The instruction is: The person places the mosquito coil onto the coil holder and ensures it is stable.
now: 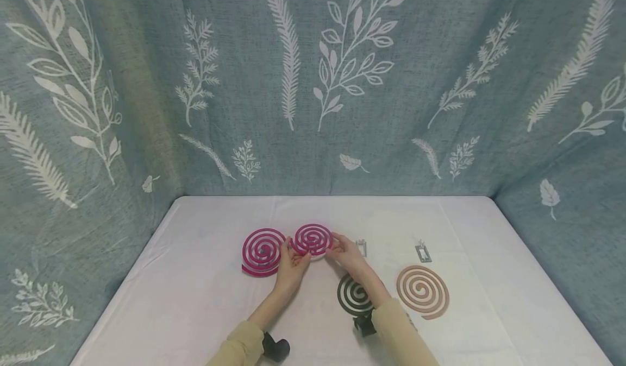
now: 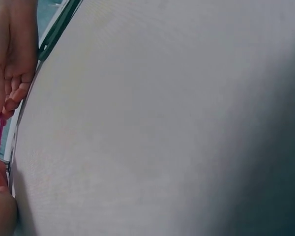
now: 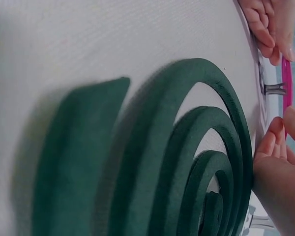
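Observation:
A pink mosquito coil (image 1: 313, 226) is held between both hands above the white table. My left hand (image 1: 292, 268) pinches its left edge, and my right hand (image 1: 349, 254) pinches its right edge. In the right wrist view a small metal stand (image 3: 275, 89) shows against the middle of the pink coil (image 3: 287, 73); whether the two are joined I cannot tell. Just left of my left hand lies a second pink coil (image 1: 250, 271), with something greyish at its centre. A dark green coil (image 1: 344, 303) lies below my right forearm, which partly covers it.
To the right lies a brown coil (image 1: 424, 268). Behind it is a metal stand (image 1: 423, 252), and another metal stand (image 1: 362, 247) is close beside the right hand. A patterned grey-green curtain (image 1: 313, 154) surrounds the white table (image 1: 205, 279) at the back and sides.

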A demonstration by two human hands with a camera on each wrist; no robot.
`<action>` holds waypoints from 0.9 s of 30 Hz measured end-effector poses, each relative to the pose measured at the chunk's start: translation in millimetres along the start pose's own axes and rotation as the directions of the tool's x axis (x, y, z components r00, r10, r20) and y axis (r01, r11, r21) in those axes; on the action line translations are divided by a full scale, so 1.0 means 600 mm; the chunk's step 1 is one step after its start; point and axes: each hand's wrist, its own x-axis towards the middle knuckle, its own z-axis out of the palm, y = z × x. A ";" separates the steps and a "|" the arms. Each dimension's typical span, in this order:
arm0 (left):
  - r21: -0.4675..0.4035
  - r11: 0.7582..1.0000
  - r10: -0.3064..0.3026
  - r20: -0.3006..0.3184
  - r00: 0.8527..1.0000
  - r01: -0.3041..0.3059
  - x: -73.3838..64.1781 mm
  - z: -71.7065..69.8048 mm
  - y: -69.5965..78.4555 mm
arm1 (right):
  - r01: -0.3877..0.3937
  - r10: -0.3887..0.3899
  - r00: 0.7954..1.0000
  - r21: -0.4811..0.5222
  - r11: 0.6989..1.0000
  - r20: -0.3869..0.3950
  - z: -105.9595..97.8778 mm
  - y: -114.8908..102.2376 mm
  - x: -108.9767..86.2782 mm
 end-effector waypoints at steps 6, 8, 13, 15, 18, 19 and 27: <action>0.018 1.000 -0.013 0.000 1.000 0.013 0.002 0.000 -0.001 | 0.007 -0.007 1.000 0.004 1.000 0.004 -0.001 -0.002 -0.002; 0.012 1.000 -0.024 -0.004 1.000 0.024 0.003 0.000 -0.002 | 0.002 -0.002 1.000 0.010 1.000 0.006 -0.001 -0.002 -0.003; 0.017 1.000 -0.021 -0.004 1.000 0.021 0.002 -0.001 -0.003 | 0.006 -0.007 1.000 0.018 1.000 0.014 -0.002 -0.002 -0.003; 0.026 1.000 -0.013 -0.002 1.000 0.013 0.002 -0.002 -0.004 | 0.007 -0.007 1.000 0.022 1.000 0.015 -0.001 -0.002 -0.003; 0.030 1.000 0.003 0.001 1.000 -0.003 0.001 -0.003 -0.003 | 0.012 -0.012 1.000 0.020 1.000 0.016 -0.001 -0.002 -0.003; 0.028 1.000 0.009 0.003 1.000 -0.009 0.001 -0.003 -0.003 | 0.012 -0.013 1.000 0.025 1.000 0.016 -0.001 -0.002 -0.003; -0.019 1.000 0.009 0.012 1.000 -0.008 0.002 -0.002 -0.002 | 0.008 -0.008 1.000 0.024 1.000 0.019 -0.003 -0.005 -0.006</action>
